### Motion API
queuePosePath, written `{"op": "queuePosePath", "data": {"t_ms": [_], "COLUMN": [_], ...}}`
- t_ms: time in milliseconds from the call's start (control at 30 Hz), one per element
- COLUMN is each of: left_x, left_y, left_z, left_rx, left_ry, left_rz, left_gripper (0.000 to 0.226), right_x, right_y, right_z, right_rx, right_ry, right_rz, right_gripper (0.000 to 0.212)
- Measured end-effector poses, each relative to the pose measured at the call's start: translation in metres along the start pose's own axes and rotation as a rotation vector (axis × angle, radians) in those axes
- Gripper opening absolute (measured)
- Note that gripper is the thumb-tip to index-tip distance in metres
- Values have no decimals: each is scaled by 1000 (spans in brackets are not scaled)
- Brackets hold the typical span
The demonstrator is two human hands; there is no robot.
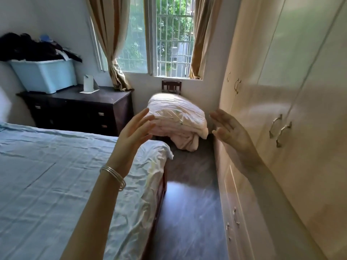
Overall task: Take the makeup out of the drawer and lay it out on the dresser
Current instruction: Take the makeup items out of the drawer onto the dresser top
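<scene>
Left hand (136, 126): raised, fingers straight and apart, holding nothing; likely mid-gesture on the way to the dresser.
Right hand (230, 129): raised beside the wardrobe (293, 102), fingers spread, holding nothing.
Dresser (78, 107): far left, drawers closed; its top carries a blue bin (44, 76).
Makeup: not visible, presumably inside a drawer; which one, cannot tell.
Blur: motion smears floor and wardrobe.

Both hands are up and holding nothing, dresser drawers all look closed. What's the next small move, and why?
Probably step forward along the floor between bed and wardrobe toward the dark dresser. Left hand and right hand are open and hold nothing, the drawers show closed, no makeup is visible, and the dresser stands across the room.
</scene>
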State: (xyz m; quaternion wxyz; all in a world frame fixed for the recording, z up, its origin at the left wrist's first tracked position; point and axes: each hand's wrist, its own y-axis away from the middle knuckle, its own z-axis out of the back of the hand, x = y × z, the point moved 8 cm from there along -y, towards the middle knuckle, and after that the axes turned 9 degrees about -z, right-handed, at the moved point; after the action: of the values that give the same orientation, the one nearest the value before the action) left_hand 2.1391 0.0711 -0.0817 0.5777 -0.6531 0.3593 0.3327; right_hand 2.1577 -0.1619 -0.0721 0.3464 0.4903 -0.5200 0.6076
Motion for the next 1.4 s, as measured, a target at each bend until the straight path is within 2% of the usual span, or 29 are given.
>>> {"op": "queuePosePath", "data": {"t_ms": [200, 333, 533, 633, 767, 1100, 1233, 1333, 1400], "left_x": [71, 127, 202, 237, 287, 422, 466, 488, 500], "left_y": [-102, -171, -296, -362, -441, -607, -676, -721, -744], "left_z": [-7, 1, 22, 28, 31, 41, 37, 41, 49], "left_rx": [-16, -13, -47, -47, -54, -157, -252, -323, -357], "left_ry": [-35, -55, -47, -59, -56, -105, -121, -154, -176], "left_rz": [7, 10, 1, -2, 31, 43, 59, 46, 51], "left_gripper": [47, 52, 57, 52, 45, 63, 71, 73, 74], "right_x": [-43, -82, -127, -141, -166, -266, -292, -304, -313], "right_y": [-123, -209, -354, -427, -514, -729, -819, -884, -920], "right_z": [30, 44, 60, 68, 83, 121, 137, 134, 125], "right_rx": [56, 96, 105, 100, 117, 265, 369, 458, 503], "right_ry": [6, 25, 58, 98, 82, 76, 66, 62, 28], "right_rz": [-16, -15, -11, 2, -12, -42, -75, -69, -85], "right_gripper": [85, 74, 78, 77, 58, 44, 55, 72, 73]}}
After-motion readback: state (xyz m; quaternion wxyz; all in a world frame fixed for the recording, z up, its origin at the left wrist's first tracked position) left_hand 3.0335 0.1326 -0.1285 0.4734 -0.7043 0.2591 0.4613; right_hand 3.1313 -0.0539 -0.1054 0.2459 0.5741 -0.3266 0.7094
